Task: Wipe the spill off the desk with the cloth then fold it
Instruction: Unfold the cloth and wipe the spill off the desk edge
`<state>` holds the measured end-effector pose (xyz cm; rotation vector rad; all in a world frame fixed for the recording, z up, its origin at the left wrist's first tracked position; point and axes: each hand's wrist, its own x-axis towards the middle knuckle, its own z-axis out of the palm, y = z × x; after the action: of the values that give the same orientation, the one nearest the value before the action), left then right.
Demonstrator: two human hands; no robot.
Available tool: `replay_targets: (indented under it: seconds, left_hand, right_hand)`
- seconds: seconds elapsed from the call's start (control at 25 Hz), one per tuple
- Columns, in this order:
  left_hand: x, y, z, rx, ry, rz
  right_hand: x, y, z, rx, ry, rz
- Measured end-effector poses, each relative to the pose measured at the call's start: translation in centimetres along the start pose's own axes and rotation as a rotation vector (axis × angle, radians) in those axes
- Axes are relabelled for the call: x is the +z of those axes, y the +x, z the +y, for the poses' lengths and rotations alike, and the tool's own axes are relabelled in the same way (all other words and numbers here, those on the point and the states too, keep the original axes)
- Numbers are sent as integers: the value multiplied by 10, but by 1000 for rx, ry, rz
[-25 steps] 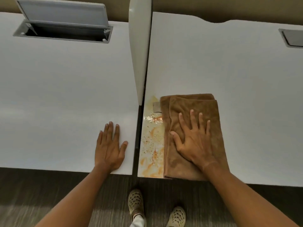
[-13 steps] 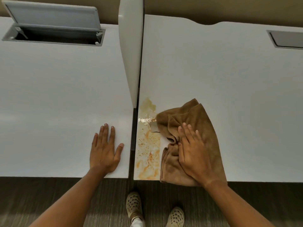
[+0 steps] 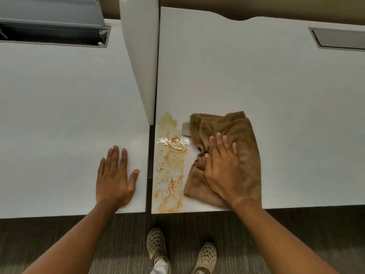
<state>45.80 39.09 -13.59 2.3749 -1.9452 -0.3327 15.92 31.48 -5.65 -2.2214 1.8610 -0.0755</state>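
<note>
An orange-brown spill (image 3: 169, 167) runs along the left edge of the right white desk (image 3: 256, 80), from beside the divider down to the front edge, with wet beads near its top. A brown cloth (image 3: 245, 135) lies bunched just right of the spill, its grey label (image 3: 185, 130) showing at the left. My right hand (image 3: 222, 169) presses on the cloth, thumb and fingers gathering its folds. My left hand (image 3: 115, 177) rests flat with fingers apart on the left desk (image 3: 59, 115), holding nothing.
A white divider panel (image 3: 142, 56) stands between the two desks, with a narrow gap below it. A raised grey cable flap (image 3: 53, 22) sits at the left desk's back, a closed one (image 3: 339, 38) at the right desk's back. My shoes (image 3: 158, 246) are on the floor below.
The cloth went from flat and folded to bunched under my right hand and sits slightly farther right of the spill. My left hand has stayed put.
</note>
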Motion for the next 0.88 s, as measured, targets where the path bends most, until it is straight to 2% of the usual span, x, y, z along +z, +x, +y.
replay_targets:
  seconds: [0.12,0.24,0.36,0.48,0.68,0.88]
  left_hand:
    - [-1,0,-1,14,-23,-14]
    - [-2,-1,1,2,-23,-11]
    - [-1,1,2,-2,5,-3]
    - [3,2,1,9,10,10]
    - [2,1,1,17,-2,5]
    - [0,-2,2,-8,-1,-2]
  right_hand:
    - [-2,-49,21,-71,-36,-39]
    - [-13,-57,55,97,-120,-46]
    - [-15,-22,50,262,-76,-14]
    - [-8,-2,20,205,-25,27]
    - [6,-55,-7,-28,45,-10]
    - [-1,-50,14,32,42,9]
